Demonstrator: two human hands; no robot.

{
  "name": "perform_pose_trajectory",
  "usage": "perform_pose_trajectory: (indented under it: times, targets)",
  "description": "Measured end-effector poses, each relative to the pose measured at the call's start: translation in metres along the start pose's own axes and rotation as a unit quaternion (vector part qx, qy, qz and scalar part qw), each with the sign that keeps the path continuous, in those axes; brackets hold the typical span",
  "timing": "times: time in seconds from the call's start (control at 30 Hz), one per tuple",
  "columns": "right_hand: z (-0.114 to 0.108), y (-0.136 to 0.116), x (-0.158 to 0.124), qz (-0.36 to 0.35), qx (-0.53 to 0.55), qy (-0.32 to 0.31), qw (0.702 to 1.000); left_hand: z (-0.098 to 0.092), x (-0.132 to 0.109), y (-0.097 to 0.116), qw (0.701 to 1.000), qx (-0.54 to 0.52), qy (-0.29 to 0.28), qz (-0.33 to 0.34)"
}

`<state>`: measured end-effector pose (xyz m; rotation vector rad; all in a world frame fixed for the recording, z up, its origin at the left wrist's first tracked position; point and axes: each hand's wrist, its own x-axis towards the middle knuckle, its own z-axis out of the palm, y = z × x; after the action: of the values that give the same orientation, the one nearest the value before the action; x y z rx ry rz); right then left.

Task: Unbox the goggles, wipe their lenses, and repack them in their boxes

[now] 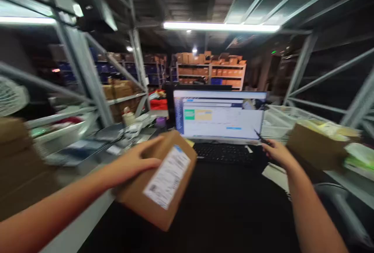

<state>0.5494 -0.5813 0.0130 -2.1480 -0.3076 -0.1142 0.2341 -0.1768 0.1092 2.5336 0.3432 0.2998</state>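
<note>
My left hand [143,158] is closed around the upper left side of a brown cardboard box [182,200], thumb on the front and fingers behind. The box tilts above the black desk [230,206]. A printed white shipping label [168,177] with a blue mark covers much of the face turned to me. At the right end of the keyboard, my right hand [276,152] grips a thin dark pen-like object [262,138]. Its tip points up and left, in front of the lower right of the lit monitor [219,116]. Blur hides its exact kind.
A black keyboard [223,153] lies below the monitor. On the right are an open carton [315,147], white baskets [280,118], a paper pad [276,175] and a grey handheld scanner [344,206]. Large cartons [20,167] stand on the left. Metal rack posts [78,66] flank the desk.
</note>
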Motion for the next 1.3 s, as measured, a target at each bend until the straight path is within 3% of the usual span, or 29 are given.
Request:
perform_pose_trajectory:
  times: [0.07, 0.17, 0.27, 0.33, 0.43, 0.5, 0.6, 0.67, 0.77, 0.9, 1.1, 1.2, 1.3]
  targets:
    - [0.007, -0.012, -0.008, -0.022, 0.044, -0.028, 0.998, 0.023, -0.014, 0.004, 0.993, -0.001, -0.110, 0.030]
    - [0.021, -0.030, -0.024, -0.047, 0.068, -0.064, 0.995, 0.050, -0.014, 0.019, 0.963, 0.043, -0.219, 0.151]
    - [0.035, -0.044, -0.042, -0.064, 0.062, -0.079, 0.993, 0.054, -0.005, 0.023, 0.904, 0.087, -0.267, 0.321]
    - [0.045, -0.051, -0.055, -0.079, 0.052, -0.089, 0.991, 0.054, -0.001, 0.014, 0.877, 0.084, -0.270, 0.389]
    - [0.058, -0.062, -0.073, -0.105, 0.037, -0.142, 0.984, 0.064, -0.011, -0.007, 0.884, 0.095, -0.220, 0.402]
    - [0.064, -0.072, -0.086, -0.124, 0.021, -0.180, 0.976, 0.081, -0.031, -0.017, 0.899, 0.147, -0.145, 0.387]
    - [0.073, -0.096, -0.107, -0.190, -0.033, -0.216, 0.957, 0.112, -0.070, -0.028, 0.908, 0.222, 0.053, 0.351]
    - [0.079, -0.118, -0.123, -0.243, -0.081, -0.257, 0.932, 0.131, -0.091, -0.034, 0.898, 0.215, 0.194, 0.331]
    - [0.094, -0.158, -0.144, -0.312, -0.164, -0.308, 0.884, 0.150, -0.110, -0.043, 0.887, 0.160, 0.316, 0.297]
    - [0.122, -0.204, -0.156, -0.403, -0.280, -0.290, 0.822, 0.163, -0.115, -0.051, 0.892, 0.085, 0.346, 0.276]
    - [0.157, -0.247, -0.167, -0.475, -0.400, -0.263, 0.738, 0.166, -0.110, -0.056, 0.867, 0.107, 0.370, 0.315]
    - [0.156, -0.262, -0.177, -0.463, -0.449, -0.288, 0.708, 0.164, -0.110, -0.058, 0.867, 0.121, 0.361, 0.320]
    - [0.138, -0.270, -0.176, -0.437, -0.479, -0.310, 0.695, 0.162, -0.111, -0.059, 0.866, 0.129, 0.357, 0.325]
